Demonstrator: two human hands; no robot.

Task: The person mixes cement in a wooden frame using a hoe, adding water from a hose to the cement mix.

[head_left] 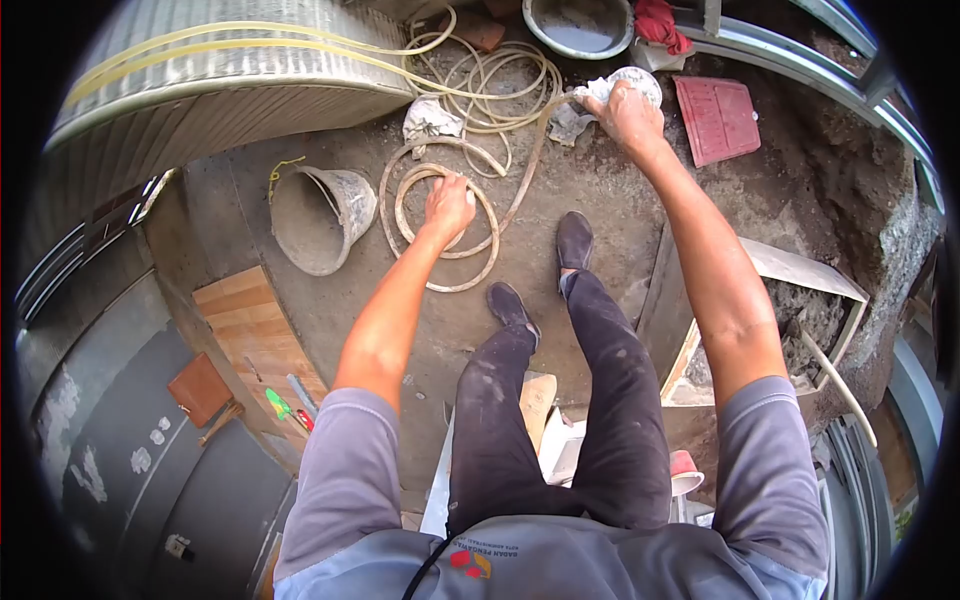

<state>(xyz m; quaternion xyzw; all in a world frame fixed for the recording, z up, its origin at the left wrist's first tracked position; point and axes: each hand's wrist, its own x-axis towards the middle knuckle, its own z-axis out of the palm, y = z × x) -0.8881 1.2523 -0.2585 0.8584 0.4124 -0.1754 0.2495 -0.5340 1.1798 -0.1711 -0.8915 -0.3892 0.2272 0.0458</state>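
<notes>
My left hand (449, 207) is closed on a loop of the beige hose (497, 225), which lies coiled on the ground ahead of my feet. Farther out to the right, my right hand (628, 117) is closed on a crumpled white cloth (597, 88), at the rim of a small whitish round container (641, 84). From beside that cloth the hose runs down to the coils. My right fingertips are partly hidden by the cloth. More loops of pale yellow hose (545, 75) lie beyond, next to another white rag (431, 118).
A bucket (345, 215) lies tilted at the left. At the top are a grey basin (580, 22) and a red cloth (660, 25); a red dustpan-like piece (718, 118) lies right of them. Wooden boards (255, 325) and a rectangular frame (790, 262) flank my legs.
</notes>
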